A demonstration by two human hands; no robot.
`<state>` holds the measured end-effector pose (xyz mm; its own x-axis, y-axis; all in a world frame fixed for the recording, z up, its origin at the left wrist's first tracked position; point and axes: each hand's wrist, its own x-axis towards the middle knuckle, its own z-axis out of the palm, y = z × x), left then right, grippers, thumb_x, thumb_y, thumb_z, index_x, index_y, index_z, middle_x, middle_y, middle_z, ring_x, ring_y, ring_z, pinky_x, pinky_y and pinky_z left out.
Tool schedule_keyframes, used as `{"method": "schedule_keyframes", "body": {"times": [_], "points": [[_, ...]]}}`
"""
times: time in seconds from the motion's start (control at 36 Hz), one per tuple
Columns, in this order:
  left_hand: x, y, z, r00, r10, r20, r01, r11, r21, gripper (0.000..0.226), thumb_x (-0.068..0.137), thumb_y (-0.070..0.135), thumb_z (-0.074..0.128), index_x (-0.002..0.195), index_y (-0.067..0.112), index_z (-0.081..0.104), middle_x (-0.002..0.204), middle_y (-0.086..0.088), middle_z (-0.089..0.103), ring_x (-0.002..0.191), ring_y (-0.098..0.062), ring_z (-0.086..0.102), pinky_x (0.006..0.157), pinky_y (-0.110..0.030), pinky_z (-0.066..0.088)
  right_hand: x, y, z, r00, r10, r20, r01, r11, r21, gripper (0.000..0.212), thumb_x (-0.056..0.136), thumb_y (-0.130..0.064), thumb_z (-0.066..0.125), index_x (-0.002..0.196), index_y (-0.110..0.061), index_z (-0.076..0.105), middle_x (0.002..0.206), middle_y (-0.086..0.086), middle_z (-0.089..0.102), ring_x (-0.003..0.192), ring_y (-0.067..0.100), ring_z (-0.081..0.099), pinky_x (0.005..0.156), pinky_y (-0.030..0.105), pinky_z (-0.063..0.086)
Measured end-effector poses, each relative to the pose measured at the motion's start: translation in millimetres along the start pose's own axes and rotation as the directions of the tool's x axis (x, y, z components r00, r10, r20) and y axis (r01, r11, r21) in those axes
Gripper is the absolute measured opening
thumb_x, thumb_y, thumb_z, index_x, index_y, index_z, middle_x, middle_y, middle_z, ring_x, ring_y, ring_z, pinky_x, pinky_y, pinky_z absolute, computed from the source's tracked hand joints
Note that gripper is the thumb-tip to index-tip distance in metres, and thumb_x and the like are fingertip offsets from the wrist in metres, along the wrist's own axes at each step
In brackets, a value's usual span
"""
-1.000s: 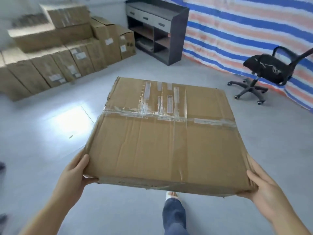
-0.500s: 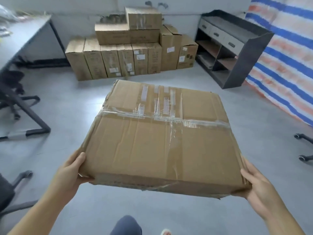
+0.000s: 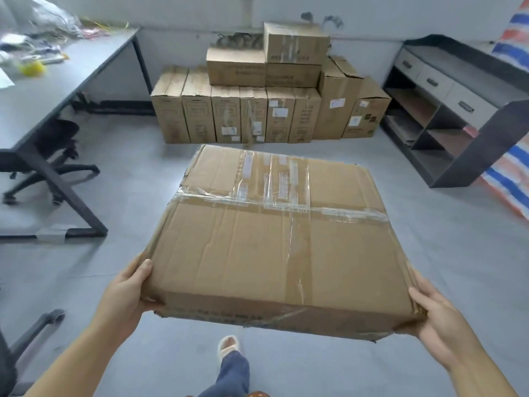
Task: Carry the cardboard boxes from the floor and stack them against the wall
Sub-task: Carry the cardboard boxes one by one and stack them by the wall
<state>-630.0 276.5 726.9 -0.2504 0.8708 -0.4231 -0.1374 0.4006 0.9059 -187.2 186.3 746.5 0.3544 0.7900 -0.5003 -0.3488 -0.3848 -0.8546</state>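
A wide, flat brown cardboard box (image 3: 274,242), crossed with clear tape, is held level at the near centre, off the floor. Its near-left corner is gripped by the left hand (image 3: 124,293), thumb laid on the top face, the other fingers hidden beneath. Its near-right corner is gripped by the right hand (image 3: 435,313) in the same way. The box lies straight ahead of both hands, neither hand the nearer; its far edge points at the wall.

Below the box, a leg in blue trousers and a pale slipper (image 3: 230,346) is seen on the grey floor (image 3: 446,262).

Further off, well apart from the carried box, a stack of brown cardboard boxes (image 3: 266,107) stands against the grey wall (image 3: 200,12): a row of upright ones, three laid on top. The carry is judged unfinished; open floor lies between.

A grey table (image 3: 71,73) with clutter stands at far left, a black office chair (image 3: 54,147) under it. A dark shelf unit with drawers (image 3: 458,110) stands at far right, a striped tarpaulin (image 3: 512,167) beyond.
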Motion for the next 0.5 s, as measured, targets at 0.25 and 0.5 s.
{"method": "schedule_keyframes", "body": {"times": [0.25,0.5], "points": [[129.5,91.1,19.4,0.999,0.035,-0.002,-0.035,0.999,-0.037,0.037,0.102,0.016,0.041,0.138,0.02,0.047,0.117,0.008,0.057,0.088,-0.012,0.058,0.051,-0.037,0.057,105.6,-59.6,103.6,1.0,-0.023,0.015,0.022,0.999,0.032,0.045,0.1,-0.006,0.033,0.115,-0.037,0.062,0.104,-0.016,0.072,0.077,0.008,0.071,0.05,0.038,0.055],[235.1,137.6,47.9,0.999,0.027,-0.044,-0.029,0.998,-0.051,0.037,0.102,0.014,0.039,0.138,0.019,0.047,0.127,0.003,0.053,0.09,-0.013,0.057,0.045,-0.037,0.056,210.4,-108.7,173.0,0.997,-0.025,0.073,0.024,1.0,0.013,0.047,0.098,-0.002,0.036,0.116,-0.038,0.06,0.104,-0.016,0.072,0.076,0.007,0.07,0.046,0.033,0.054]]}}
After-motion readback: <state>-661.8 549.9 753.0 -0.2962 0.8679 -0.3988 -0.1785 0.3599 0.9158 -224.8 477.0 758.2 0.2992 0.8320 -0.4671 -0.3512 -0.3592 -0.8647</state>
